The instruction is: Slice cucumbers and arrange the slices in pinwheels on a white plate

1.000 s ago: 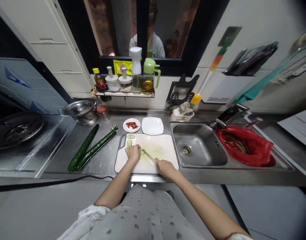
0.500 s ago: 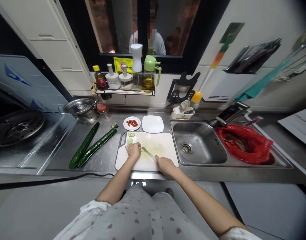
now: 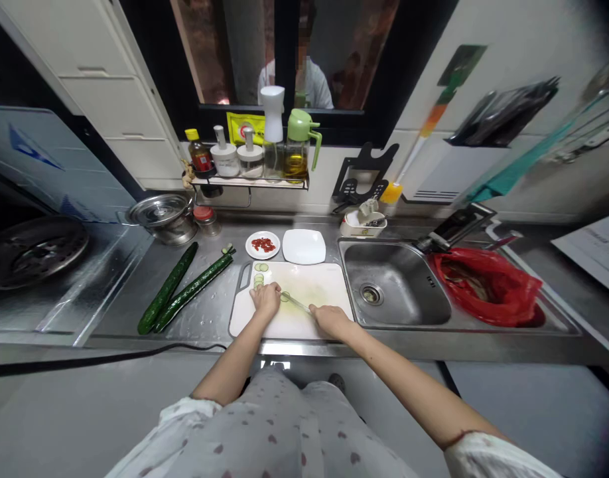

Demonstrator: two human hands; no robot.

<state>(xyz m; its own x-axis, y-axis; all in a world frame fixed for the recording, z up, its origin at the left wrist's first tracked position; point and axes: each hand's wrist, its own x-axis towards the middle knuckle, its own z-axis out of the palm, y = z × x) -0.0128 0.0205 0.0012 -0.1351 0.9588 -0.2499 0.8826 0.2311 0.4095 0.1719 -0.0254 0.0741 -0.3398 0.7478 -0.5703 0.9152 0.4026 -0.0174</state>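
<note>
My left hand [image 3: 267, 300] rests on the white cutting board [image 3: 329, 279], its fingers bent and pressed down at a pale green cucumber slice [image 3: 285, 297]. What lies under the palm is hidden. Wrapped round the handle of a knife [image 3: 299, 305], my right hand [image 3: 333, 321] is closed. The blade points left across the board, its tip at the slice by my left fingertips. More cucumber slices [image 3: 261, 267] lie at the board's upper left, some just above my left hand. Two whole-looking dark green cucumbers [image 3: 170, 285] lie on the counter to the left.
Behind the board stand a small plate of chopped red pieces [image 3: 255, 253] and a white square plate [image 3: 304, 247]. To the right is a steel sink [image 3: 399, 312] with a red plastic bag [image 3: 503, 302] beyond. A lidded pot [image 3: 162, 219] and a condiment rack [image 3: 249, 183] stand behind.
The knife blade has shifted and turned slightly at the slice, and my right hand has moved a little. My left hand stays nearly in place.
</note>
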